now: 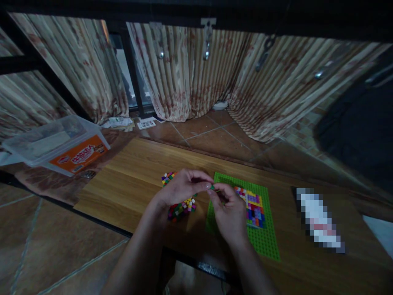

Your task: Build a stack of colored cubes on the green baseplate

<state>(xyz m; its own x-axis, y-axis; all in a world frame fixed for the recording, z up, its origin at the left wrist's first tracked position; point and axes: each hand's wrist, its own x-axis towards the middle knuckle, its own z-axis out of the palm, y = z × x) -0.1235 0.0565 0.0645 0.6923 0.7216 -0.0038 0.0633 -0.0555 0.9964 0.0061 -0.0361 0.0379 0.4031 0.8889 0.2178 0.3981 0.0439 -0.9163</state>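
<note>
My left hand (176, 189) and my right hand (231, 211) meet above the table, fingertips pinched together. Between them a tiny green toy brick (212, 187) just shows; the fingers hide most of it. Under and beside my left hand lies a pile of loose coloured bricks (181, 209), partly covered by that hand. A green studded baseplate (267, 246) lies flat beneath and to the right of my right hand. On it sits a block of many-coloured bricks (256, 200), its left side partly hidden by my right hand.
A wooden tabletop (123, 176) carries all this. A pixelated, elongated object (319, 221) lies to the right. At left stands a clear plastic bin (39, 151) with an orange label. Striped curtains (190, 82) hang behind, and papers (118, 122) lie near them.
</note>
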